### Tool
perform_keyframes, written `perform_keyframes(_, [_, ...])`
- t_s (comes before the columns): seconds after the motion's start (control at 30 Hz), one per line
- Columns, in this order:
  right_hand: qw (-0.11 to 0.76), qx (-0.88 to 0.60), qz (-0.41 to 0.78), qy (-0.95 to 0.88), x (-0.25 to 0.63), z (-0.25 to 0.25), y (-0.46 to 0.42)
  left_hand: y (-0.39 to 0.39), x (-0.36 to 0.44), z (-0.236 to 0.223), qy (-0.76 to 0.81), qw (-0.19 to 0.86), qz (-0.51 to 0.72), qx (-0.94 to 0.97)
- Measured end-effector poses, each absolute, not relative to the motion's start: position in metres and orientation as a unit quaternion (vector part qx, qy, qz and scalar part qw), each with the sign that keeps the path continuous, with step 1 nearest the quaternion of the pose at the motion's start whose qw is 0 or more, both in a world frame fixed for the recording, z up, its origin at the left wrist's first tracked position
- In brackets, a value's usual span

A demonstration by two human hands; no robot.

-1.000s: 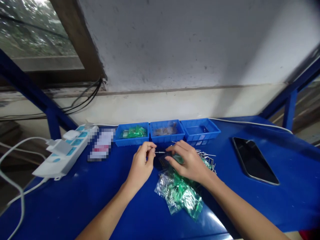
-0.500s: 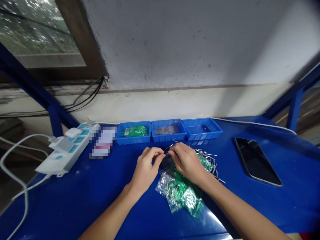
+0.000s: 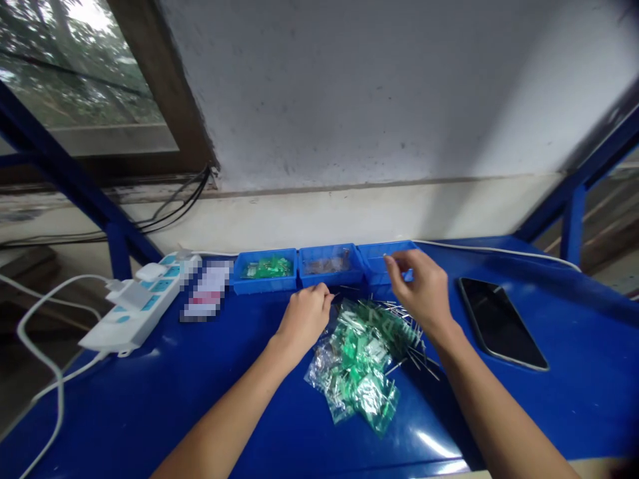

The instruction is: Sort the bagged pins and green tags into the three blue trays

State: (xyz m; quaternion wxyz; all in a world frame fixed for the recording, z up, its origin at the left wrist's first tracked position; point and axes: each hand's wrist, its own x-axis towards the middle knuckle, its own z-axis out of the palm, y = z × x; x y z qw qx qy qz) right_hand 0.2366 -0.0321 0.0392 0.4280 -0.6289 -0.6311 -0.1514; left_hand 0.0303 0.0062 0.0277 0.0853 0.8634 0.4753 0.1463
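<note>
My left hand point(image 3: 305, 318) is closed in a pinch just in front of the middle bin. A thin tip shows at its fingers, too small to name. My right hand point(image 3: 422, 286) reaches over the front of the right blue bin point(image 3: 373, 251), thumb and forefinger pinched together. A tiny pale spot shows at those fingertips, and I cannot make out what it is. Between my forearms lies a heap of clear plastic bags point(image 3: 344, 392) with green pieces in them. Thin metal rods point(image 3: 417, 352) are scattered along the heap's right side.
The left blue bin point(image 3: 264, 287) holds green pieces, the middle blue bin point(image 3: 332, 277) brownish ones. A phone point(image 3: 502, 322) lies at the right. A white power strip point(image 3: 134, 306) with plugs and cables stands at the left, beside a blurred paper point(image 3: 207, 289). A wall rises behind the table.
My hands were close together above the heap. My right hand has moved right and away to the right bin, while my left hand stays near its place, still pinched.
</note>
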Motion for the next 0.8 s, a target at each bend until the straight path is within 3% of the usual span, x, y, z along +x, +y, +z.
perform_keyframes(0.13, [0.379, -0.72, -0.164, -0.558, 0.265, 0.027, -0.021, 0.016, 0.046, 0.024, 0.505, 0.068, 0.085, 0.856])
perform_keyframes(0.33, [0.38, -0.593, -0.035, -0.709, 0.218, 0.023, -0.027, 0.01, 0.032, 0.02, 0.499, 0.051, 0.099, 0.86])
perform_keyframes(0.57, [0.308, -0.47, 0.02, -0.827, 0.18, 0.02, -0.039, -0.006, -0.003, 0.012, 0.385, 0.237, 0.288, 0.844])
perform_keyframes(0.8, [0.32, -0.471, 0.0, -0.822, 0.178, 0.018, -0.037, -0.008, 0.001, 0.012, 0.385, 0.289, 0.348, 0.805])
